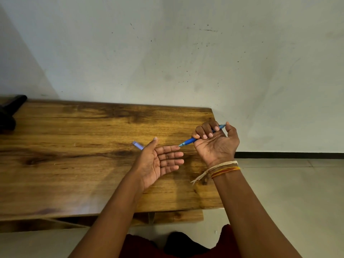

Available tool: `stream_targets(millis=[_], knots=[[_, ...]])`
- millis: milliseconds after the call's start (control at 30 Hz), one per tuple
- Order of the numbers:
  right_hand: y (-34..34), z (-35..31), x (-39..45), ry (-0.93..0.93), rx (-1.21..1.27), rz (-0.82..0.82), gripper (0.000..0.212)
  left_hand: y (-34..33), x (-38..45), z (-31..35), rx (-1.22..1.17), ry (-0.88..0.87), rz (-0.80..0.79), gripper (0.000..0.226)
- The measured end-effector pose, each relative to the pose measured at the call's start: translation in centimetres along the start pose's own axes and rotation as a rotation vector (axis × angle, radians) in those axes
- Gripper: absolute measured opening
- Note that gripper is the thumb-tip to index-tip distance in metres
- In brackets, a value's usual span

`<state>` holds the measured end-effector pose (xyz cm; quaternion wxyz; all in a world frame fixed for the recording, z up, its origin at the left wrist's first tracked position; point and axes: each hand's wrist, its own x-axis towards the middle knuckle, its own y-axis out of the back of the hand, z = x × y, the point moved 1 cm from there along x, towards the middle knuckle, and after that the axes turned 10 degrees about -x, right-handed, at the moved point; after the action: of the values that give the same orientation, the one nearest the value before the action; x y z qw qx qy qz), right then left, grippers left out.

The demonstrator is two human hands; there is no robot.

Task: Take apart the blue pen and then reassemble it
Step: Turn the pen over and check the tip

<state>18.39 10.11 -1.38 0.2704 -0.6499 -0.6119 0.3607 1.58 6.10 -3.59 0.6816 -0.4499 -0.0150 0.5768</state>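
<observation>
My right hand is closed in a fist around the blue pen, held above the table's right end. The pen's tip points left and touches the index fingertip of my left hand. That left hand is palm up with fingers apart and holds nothing. A pale translucent cap lies on the wooden table, partly hidden behind my left thumb.
A dark object rests at the table's far left corner. A grey wall stands just behind the table. The table's right edge ends near my right wrist, with pale floor tiles beyond. Threads are tied around my right wrist.
</observation>
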Motion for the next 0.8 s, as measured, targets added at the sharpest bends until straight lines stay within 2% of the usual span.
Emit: stream_targets(millis=[600, 700, 800], knots=[[0.0, 0.2, -0.2, -0.008, 0.064, 0.043, 0.042, 0.1, -0.3, 0.3, 0.009, -0.017, 0.014, 0.068], [-0.3, 0.1, -0.2, -0.008, 0.063, 0.121, 0.033, 0.1, -0.5, 0.4, 0.089, -0.041, 0.076, 0.062], [-0.4, 0.2, -0.1, -0.033, 0.060, 0.250, 0.027, 0.4, -1.0, 0.7, 0.260, -0.093, 0.206, 0.051]])
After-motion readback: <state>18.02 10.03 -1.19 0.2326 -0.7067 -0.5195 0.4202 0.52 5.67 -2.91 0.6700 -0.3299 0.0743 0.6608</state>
